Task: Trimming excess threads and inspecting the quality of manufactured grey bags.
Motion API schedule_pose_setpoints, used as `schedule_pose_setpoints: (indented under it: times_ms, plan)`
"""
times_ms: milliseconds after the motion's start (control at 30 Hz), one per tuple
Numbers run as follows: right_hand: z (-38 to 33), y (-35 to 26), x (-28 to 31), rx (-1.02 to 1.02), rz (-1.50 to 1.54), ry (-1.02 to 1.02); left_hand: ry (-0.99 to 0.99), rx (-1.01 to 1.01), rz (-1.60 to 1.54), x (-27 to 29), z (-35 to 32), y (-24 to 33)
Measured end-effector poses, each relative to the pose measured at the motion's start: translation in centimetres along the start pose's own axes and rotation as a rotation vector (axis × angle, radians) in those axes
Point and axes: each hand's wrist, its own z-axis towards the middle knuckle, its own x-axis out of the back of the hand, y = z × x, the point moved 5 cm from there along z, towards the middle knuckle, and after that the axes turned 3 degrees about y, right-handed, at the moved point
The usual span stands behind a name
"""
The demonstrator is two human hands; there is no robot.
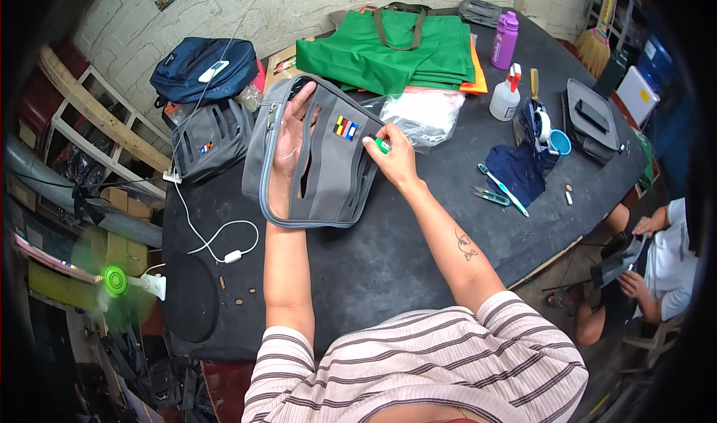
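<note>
Black table (336, 288) spreads across most of my feed. Nearest me is the wearer's striped shirt (418, 363), with both bare forearms reaching forward from it. On the near left I pick out a dark disc (187, 300) on the table and, past the edge, a fan (116, 281) with blurred blades. On the near right, off the table, a co-worker (676, 258) has both hands on a dark piece (616, 266).

Farther in, I have the grey bag (328, 184) raised and tilted over the table, left of centre. Left hand (291, 135) shows through its opening, palm wide and fingers extended; I cannot tell whether it presses the lining. Right hand (397, 155) is closed narrowly around a small green thing (383, 146) at the bag's right edge.

To the right, I see snips (489, 196) beside a toothbrush (504, 190), which partly overlaps a navy cloth (511, 169). Beyond stand a spray bottle (506, 102) and a purple bottle (504, 42). Far left sits a blue backpack (198, 68); far centre, green totes (358, 45); behind them, a block wall (246, 8).
</note>
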Motion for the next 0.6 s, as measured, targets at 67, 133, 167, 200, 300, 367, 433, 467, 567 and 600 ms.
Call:
schedule_pose_setpoints:
  times_ms: [67, 133, 167, 200, 300, 367, 433, 467, 567, 600]
  plan:
    - [0.2, -1.8, -0.2, 0.039, 0.021, 0.005, 0.001, -0.002, 0.009, 0.3, 0.0, -0.1]
    - [0.8, -3.0, 0.0, 0.076, -0.021, 0.012, 0.006, 0.011, -0.026, -0.2, 0.2, -0.6]
    - [1.0, -3.1, 0.2, 0.074, -0.026, 0.015, 0.003, 0.031, -0.009, -0.5, 0.4, -1.0]
    - [1.2, -3.4, 0.1, 0.052, -0.069, 0.001, 0.005, 0.028, -0.006, -0.4, 0.4, -0.9]
    - [0.2, -4.1, -0.9, 0.109, -0.074, -0.117, 0.004, -0.006, 0.012, 0.5, 0.3, -0.9]
    - [-1.4, -4.9, -1.4, 0.195, -0.008, -0.233, -0.071, 0.091, -0.034, 1.7, 0.2, -0.7]
    - [-1.6, -2.9, 0.3, 0.196, 0.158, -0.103, -0.037, 0.137, -0.088, -1.2, -0.7, 1.6]
    - [-1.5, -0.8, 1.9, 0.119, 0.222, 0.010, -0.001, 0.249, -0.226, 0.3, -0.8, 0.8]
    - [-0.9, 4.0, 5.1, -0.159, 0.665, 0.165, 0.247, 0.191, -0.486, 1.2, -3.5, 1.6]
    - [-1.2, 4.1, 5.6, -0.289, 0.696, 0.110, 0.270, 0.212, -0.646, 1.8, -4.6, 0.2]
